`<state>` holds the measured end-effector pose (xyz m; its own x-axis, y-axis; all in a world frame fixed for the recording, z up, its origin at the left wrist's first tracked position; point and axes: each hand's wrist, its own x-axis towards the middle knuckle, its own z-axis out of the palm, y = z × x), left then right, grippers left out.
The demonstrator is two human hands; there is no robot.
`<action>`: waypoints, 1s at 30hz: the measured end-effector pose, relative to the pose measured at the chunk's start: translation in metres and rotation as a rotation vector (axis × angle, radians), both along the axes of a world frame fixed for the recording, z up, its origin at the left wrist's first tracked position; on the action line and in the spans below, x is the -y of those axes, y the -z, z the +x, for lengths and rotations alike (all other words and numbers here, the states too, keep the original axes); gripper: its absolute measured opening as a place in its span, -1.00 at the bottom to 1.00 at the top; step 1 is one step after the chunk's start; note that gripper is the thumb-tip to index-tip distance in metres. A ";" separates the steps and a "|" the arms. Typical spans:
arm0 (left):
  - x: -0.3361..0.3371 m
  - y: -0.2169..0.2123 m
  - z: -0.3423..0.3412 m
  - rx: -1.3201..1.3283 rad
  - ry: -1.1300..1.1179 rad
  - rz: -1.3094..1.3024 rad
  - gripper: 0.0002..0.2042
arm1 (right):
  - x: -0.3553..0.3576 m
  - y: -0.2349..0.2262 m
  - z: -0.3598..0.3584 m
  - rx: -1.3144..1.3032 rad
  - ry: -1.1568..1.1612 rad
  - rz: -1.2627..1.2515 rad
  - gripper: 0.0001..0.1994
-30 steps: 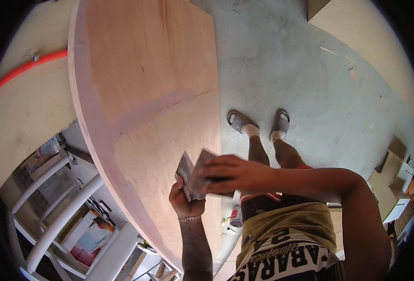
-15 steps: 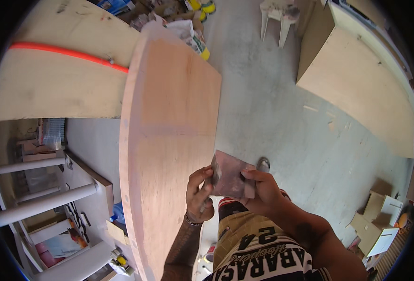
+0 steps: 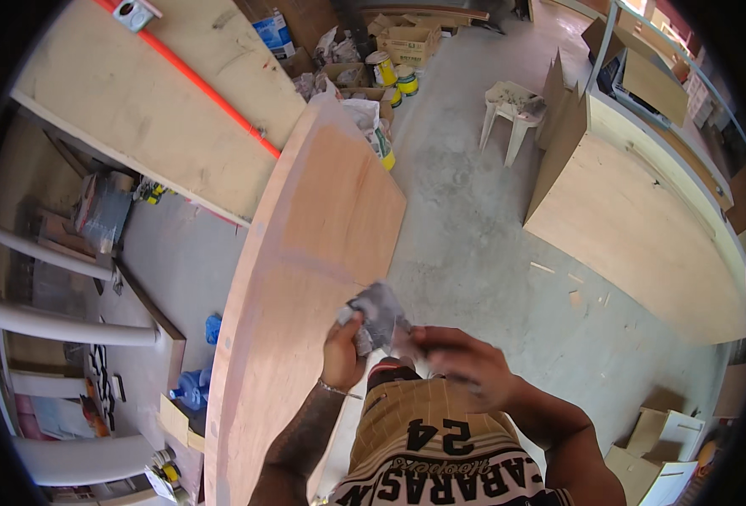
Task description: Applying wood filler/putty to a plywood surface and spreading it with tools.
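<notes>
A folded sheet of sandpaper (image 3: 379,310) is held up in front of my body, its grey, dusty side showing. My left hand (image 3: 344,352) pinches its left side, the thumb lying over the face. At the lower right corner, my right hand (image 3: 466,363) grips the sheet between thumb and fingers, partly smeared by motion. Just left of both hands stretches a long curved wooden panel (image 3: 322,202), with pale filler-like patches along its rim.
A pale board with an orange pipe (image 3: 196,80) meets the panel at far left. Paint cans (image 3: 381,69) and boxes (image 3: 408,44) stand at the back. A dusty white stool (image 3: 515,105) and a large plywood cabinet (image 3: 635,211) are on the right. A blue water jug (image 3: 191,388) lies left of the panel.
The sandpaper has turned from its reddish-brown face to its grey one and shifted slightly left. My right hand has moved to its lower corner. The view has tilted up, showing more of the back.
</notes>
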<state>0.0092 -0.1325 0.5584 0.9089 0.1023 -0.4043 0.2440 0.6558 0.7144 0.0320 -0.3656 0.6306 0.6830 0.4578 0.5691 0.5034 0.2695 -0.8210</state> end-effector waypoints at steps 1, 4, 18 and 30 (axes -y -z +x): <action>-0.009 0.015 -0.004 -0.170 0.151 -0.328 -0.65 | 0.000 0.000 0.002 0.193 -0.008 -0.099 -0.51; 0.012 -0.015 -0.006 -0.187 0.237 -0.523 -0.63 | -0.001 0.019 0.005 0.379 -0.003 -0.293 -0.48; -0.065 0.035 0.011 0.956 0.243 1.210 -0.58 | -0.049 0.149 0.000 -1.742 -0.347 0.901 -0.56; -0.210 0.221 -0.010 0.016 0.665 1.327 -0.55 | -0.204 0.315 0.091 -1.744 0.019 0.684 -0.58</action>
